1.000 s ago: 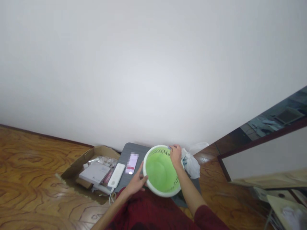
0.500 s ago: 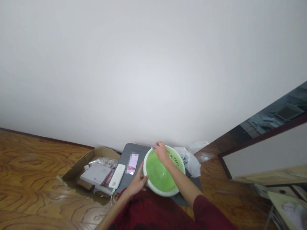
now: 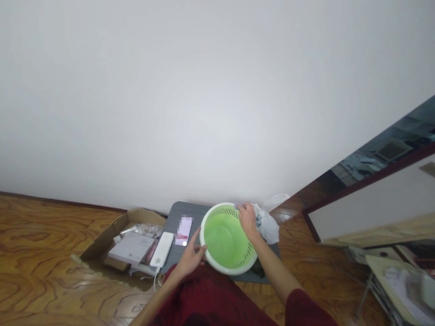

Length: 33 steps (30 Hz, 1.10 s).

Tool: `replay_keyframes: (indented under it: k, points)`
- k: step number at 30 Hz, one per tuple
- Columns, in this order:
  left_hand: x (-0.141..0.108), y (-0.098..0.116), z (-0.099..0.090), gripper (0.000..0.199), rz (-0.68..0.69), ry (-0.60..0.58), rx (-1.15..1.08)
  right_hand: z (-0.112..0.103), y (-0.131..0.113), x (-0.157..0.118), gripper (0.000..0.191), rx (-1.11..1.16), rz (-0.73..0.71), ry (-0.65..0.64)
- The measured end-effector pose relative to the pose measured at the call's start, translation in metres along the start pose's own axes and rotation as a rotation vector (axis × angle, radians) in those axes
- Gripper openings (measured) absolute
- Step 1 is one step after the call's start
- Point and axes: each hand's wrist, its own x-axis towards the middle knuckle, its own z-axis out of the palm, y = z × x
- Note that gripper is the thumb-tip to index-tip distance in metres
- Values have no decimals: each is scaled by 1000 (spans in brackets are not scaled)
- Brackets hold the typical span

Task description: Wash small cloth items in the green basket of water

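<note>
A green plastic basket (image 3: 222, 244) with a white rim and rows of holes in its wall sits on a small dark grey table (image 3: 200, 212), tilted toward me. My left hand (image 3: 192, 256) grips its left rim, thumb over the edge and fingers outside. At the far right part of the rim is my right hand (image 3: 248, 218), fingers closed on a small pale purple piece (image 3: 237, 206) pressed to the rim. Most of that piece is hidden, so its kind cannot be told. The basket's inside looks bare.
On the table's left lie a lit phone (image 3: 184, 231) and a white power strip (image 3: 161, 249) with a cord. An open cardboard box (image 3: 98, 240) holding packages stands on the wooden floor. White plastic bags (image 3: 269, 226) rest behind the basket, by the wall (image 3: 204, 113).
My right hand has moved right along the far rim, with the small purple piece still in its fingers. My left hand keeps its grip on the left rim. The view has shifted slightly.
</note>
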Motion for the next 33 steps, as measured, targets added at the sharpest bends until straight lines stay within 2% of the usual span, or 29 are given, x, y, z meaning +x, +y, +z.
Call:
replay_keyframes:
  k: [8,15,20,23,27,30,33]
  points:
    - [-1,7,-2,122,-53,-39,-7,16,-25,10,42,115,127,-14]
    - [-1,3,-2,120,-46,-20,-31,26,-81,23,42,320,42,-82]
    - [5,-9,1,119,-126,-12,-104,23,-126,6,41,467,-66,-185]
    - [8,-14,3,111,-169,-29,-150,20,-139,-7,42,478,-137,-221]
    - [9,-13,5,100,-127,-37,-145,14,-128,4,41,243,-183,-255]
    - [9,-9,6,88,-119,-20,-141,7,-102,29,45,66,-84,-268]
    - [7,-7,8,78,-140,-24,-149,-1,-69,45,48,7,12,-255]
